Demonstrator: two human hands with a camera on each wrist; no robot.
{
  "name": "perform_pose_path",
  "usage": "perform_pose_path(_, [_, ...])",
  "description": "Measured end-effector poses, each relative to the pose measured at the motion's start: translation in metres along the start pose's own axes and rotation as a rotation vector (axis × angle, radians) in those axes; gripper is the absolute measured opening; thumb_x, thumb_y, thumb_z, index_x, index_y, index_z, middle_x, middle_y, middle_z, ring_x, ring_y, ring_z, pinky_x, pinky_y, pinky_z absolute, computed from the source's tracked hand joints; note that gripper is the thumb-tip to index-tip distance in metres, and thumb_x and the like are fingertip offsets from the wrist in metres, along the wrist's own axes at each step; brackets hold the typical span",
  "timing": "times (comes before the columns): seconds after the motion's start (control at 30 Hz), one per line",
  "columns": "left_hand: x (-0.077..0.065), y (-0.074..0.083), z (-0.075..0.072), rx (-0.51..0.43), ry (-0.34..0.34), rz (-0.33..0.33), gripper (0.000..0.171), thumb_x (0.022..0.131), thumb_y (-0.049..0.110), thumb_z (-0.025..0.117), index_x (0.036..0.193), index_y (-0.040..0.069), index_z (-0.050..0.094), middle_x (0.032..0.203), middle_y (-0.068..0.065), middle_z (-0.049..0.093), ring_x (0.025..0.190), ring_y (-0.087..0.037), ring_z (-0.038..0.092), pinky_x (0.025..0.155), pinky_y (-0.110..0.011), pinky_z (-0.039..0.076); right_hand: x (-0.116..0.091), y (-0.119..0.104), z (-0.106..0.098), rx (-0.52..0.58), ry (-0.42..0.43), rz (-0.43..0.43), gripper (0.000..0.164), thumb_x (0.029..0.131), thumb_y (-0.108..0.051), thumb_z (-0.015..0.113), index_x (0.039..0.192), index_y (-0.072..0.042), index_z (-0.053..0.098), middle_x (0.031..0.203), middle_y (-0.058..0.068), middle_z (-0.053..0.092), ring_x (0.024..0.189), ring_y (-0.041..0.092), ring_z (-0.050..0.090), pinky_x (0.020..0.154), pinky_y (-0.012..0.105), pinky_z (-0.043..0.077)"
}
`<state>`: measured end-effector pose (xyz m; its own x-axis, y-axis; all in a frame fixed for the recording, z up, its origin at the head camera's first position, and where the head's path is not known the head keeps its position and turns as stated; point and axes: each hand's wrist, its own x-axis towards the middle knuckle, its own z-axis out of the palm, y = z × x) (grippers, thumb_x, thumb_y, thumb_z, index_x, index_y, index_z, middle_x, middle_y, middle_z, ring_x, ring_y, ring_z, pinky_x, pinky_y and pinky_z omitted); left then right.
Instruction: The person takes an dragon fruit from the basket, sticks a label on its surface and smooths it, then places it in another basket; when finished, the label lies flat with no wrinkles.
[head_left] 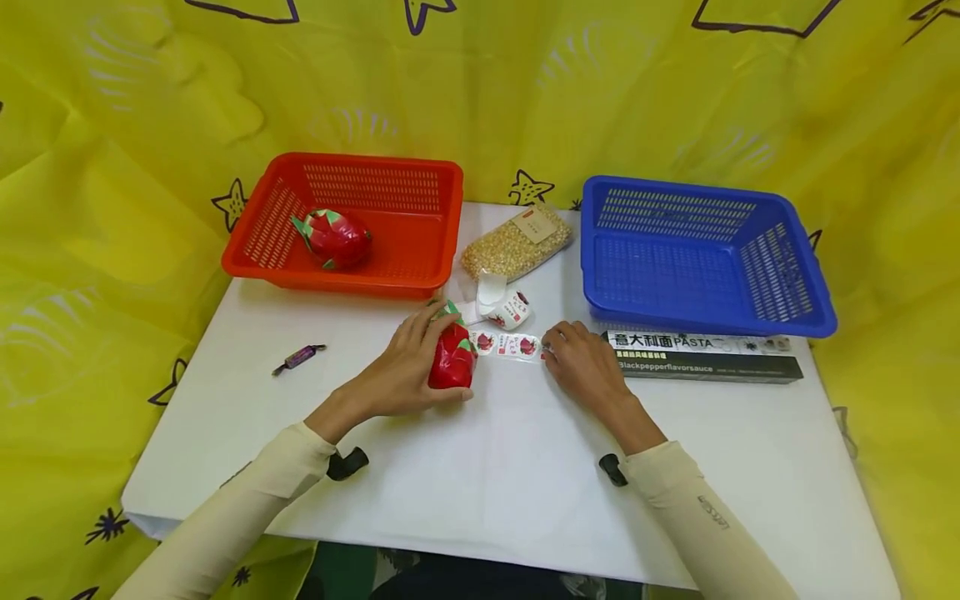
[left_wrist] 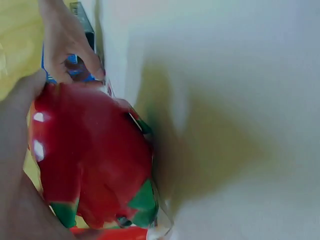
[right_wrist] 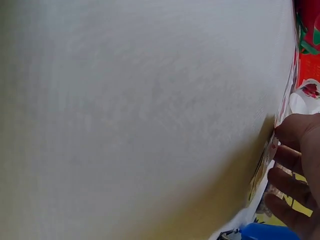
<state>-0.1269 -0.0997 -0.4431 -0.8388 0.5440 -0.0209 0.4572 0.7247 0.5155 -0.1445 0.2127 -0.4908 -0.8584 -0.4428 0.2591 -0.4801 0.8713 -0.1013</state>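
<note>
My left hand (head_left: pixel 405 367) grips a red dragon fruit (head_left: pixel 453 360) with green leaf tips, the thumb along its near side and the fingers over its far side. In the left wrist view the dragon fruit (left_wrist: pixel 95 150) fills much of the left half. A strip of dragon-fruit stickers (head_left: pixel 510 345) runs across the table from beside the fruit to my right hand (head_left: pixel 585 367). Thumb and fingers there pinch the strip's right end. Behind the strip lies its sticker roll (head_left: pixel 512 311). In the right wrist view my hand (right_wrist: pixel 302 160) shows at the right edge.
A red basket (head_left: pixel 345 287) at the back left holds another dragon fruit (head_left: pixel 337 239). The blue basket (head_left: pixel 708 321) stands at the back right, with a pasta box (head_left: pixel 705 368) before it. Between them lies a bag of corn kernels (head_left: pixel 510 250). A wrapped candy (head_left: pixel 298 358) lies left.
</note>
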Motion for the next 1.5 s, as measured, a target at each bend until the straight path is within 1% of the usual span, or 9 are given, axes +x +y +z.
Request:
perform_pose_path(0.13, [-0.001, 0.004, 0.002, -0.060, 0.028, -0.135, 0.118, 0.079, 0.060, 0.088, 0.162, 0.005, 0.024, 0.170, -0.019, 0.022, 0.151, -0.039, 0.030, 0.113, -0.061, 0.047, 0.002, 0.004, 0.001, -0.063, 0.051, -0.089, 0.011, 0.093, -0.014, 0.078, 0.101, -0.007, 0.075, 0.101, 0.010, 0.077, 0.095, 0.031, 0.062, 0.086, 0.046, 0.053])
perform_pose_path(0.23, [0.001, 0.007, 0.003, -0.096, 0.029, -0.179, 0.117, 0.077, 0.058, 0.090, 0.160, 0.008, 0.025, 0.170, -0.018, 0.023, 0.144, -0.036, 0.037, 0.098, -0.058, 0.058, 0.003, 0.005, 0.001, -0.132, 0.074, -0.143, 0.014, 0.092, -0.016, 0.080, 0.102, -0.008, 0.076, 0.098, 0.010, 0.077, 0.096, 0.032, 0.061, 0.091, 0.047, 0.051])
perform_pose_path(0.3, [0.003, 0.009, 0.004, -0.101, 0.039, -0.155, 0.115, 0.075, 0.055, 0.093, 0.159, 0.011, 0.027, 0.168, -0.015, 0.027, 0.143, -0.034, 0.040, 0.093, -0.057, 0.061, 0.003, 0.005, 0.001, -0.177, 0.086, -0.170, 0.015, 0.090, -0.017, 0.081, 0.102, -0.009, 0.077, 0.098, 0.010, 0.077, 0.097, 0.032, 0.062, 0.091, 0.046, 0.051])
perform_pose_path(0.5, [0.007, 0.010, 0.013, -0.054, 0.086, -0.022, 0.107, 0.075, 0.052, 0.094, 0.154, 0.010, 0.035, 0.160, -0.014, 0.036, 0.148, -0.034, 0.036, 0.099, -0.057, 0.058, 0.003, 0.006, 0.001, -0.212, 0.101, -0.207, 0.011, 0.089, -0.015, 0.083, 0.095, -0.007, 0.079, 0.098, 0.010, 0.074, 0.096, 0.031, 0.061, 0.086, 0.044, 0.052])
perform_pose_path(0.67, [0.005, 0.008, 0.014, -0.163, 0.028, -0.036, 0.095, 0.083, 0.045, 0.091, 0.155, 0.015, 0.036, 0.161, -0.008, 0.033, 0.150, -0.029, 0.030, 0.102, -0.056, 0.057, 0.004, 0.005, -0.003, -0.210, 0.055, -0.215, 0.010, 0.091, -0.012, 0.079, 0.096, -0.005, 0.074, 0.095, 0.010, 0.073, 0.090, 0.030, 0.062, 0.079, 0.042, 0.054])
perform_pose_path(1.0, [0.012, 0.004, 0.003, -0.219, -0.033, 0.017, 0.090, 0.086, 0.042, 0.090, 0.158, 0.021, 0.039, 0.165, -0.001, 0.033, 0.158, -0.025, 0.023, 0.107, -0.058, 0.054, 0.003, 0.007, -0.008, 0.043, 0.017, -0.138, 0.011, 0.098, -0.007, 0.070, 0.097, -0.002, 0.060, 0.074, 0.009, 0.063, 0.066, 0.029, 0.062, 0.059, 0.041, 0.052])
perform_pose_path(1.07, [0.013, 0.003, 0.002, -0.223, -0.047, 0.030, 0.090, 0.086, 0.040, 0.090, 0.158, 0.021, 0.039, 0.165, -0.001, 0.033, 0.158, -0.026, 0.022, 0.108, -0.058, 0.053, 0.002, 0.008, -0.011, 0.059, -0.006, -0.128, 0.013, 0.099, -0.007, 0.070, 0.102, -0.001, 0.059, 0.075, 0.010, 0.065, 0.067, 0.029, 0.063, 0.060, 0.043, 0.053])
perform_pose_path(1.27, [0.014, 0.005, 0.000, -0.200, -0.072, 0.035, 0.090, 0.087, 0.037, 0.090, 0.158, 0.021, 0.038, 0.165, -0.004, 0.034, 0.156, -0.027, 0.026, 0.111, -0.057, 0.051, -0.002, 0.012, -0.022, 0.082, -0.086, -0.140, 0.024, 0.096, -0.005, 0.069, 0.119, 0.002, 0.065, 0.095, 0.014, 0.074, 0.090, 0.034, 0.068, 0.084, 0.047, 0.056])
perform_pose_path(1.5, [0.011, 0.004, -0.001, -0.195, -0.071, 0.019, 0.091, 0.087, 0.039, 0.089, 0.159, 0.022, 0.036, 0.165, -0.004, 0.034, 0.155, -0.027, 0.026, 0.108, -0.057, 0.053, -0.003, 0.014, -0.031, 0.039, -0.155, -0.193, 0.020, 0.083, 0.007, 0.070, 0.100, -0.002, 0.076, 0.100, 0.013, 0.068, 0.098, 0.033, 0.061, 0.090, 0.047, 0.053])
